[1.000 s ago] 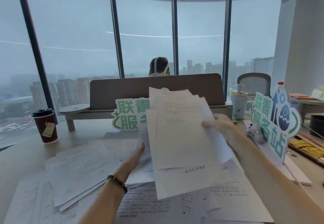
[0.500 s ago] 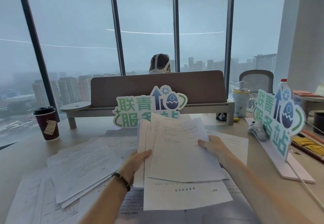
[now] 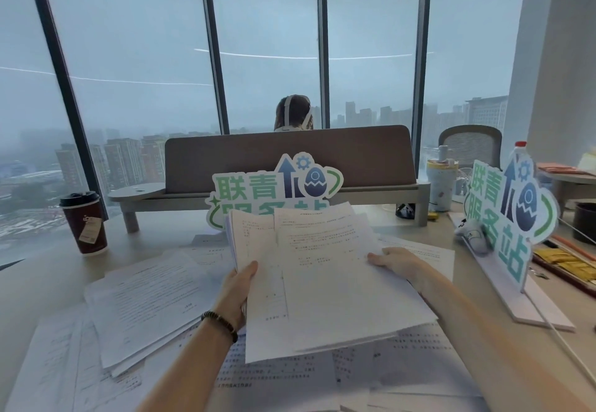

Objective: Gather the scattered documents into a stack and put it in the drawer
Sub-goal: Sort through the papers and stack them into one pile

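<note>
A loose sheaf of white printed documents (image 3: 322, 276) is held above the pale desk (image 3: 38, 282), its sheets uneven and fanned at the edges. The left hand (image 3: 237, 292), a dark beaded bracelet (image 3: 221, 320) on its wrist, grips the sheaf's left edge with the thumb on top. The right hand (image 3: 398, 261) holds the right edge, thumb on the top sheet and fingers hidden beneath. More white printed sheets (image 3: 145, 298) lie scattered on the desk under and to the left of the sheaf. A dark red paper cup with a black lid (image 3: 84, 223) stands far left, and a green-lettered cardboard sign (image 3: 274, 187) stands just behind the sheaf.
</note>
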Action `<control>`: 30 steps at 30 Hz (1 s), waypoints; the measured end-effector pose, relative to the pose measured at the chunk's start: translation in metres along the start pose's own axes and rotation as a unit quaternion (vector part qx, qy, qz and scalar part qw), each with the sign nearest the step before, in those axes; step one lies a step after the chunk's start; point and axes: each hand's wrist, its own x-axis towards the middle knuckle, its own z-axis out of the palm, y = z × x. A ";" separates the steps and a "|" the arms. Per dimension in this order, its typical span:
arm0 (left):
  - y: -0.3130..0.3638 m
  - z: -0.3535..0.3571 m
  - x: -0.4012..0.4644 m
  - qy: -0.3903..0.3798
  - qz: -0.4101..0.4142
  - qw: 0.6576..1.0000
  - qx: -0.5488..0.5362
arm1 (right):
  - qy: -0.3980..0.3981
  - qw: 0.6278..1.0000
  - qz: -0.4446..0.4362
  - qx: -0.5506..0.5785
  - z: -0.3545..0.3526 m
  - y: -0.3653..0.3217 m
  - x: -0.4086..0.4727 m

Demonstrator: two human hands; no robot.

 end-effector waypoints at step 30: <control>0.004 0.008 -0.009 -0.056 0.033 0.995 0.077 | 0.059 0.994 -0.072 0.052 0.039 0.011 0.006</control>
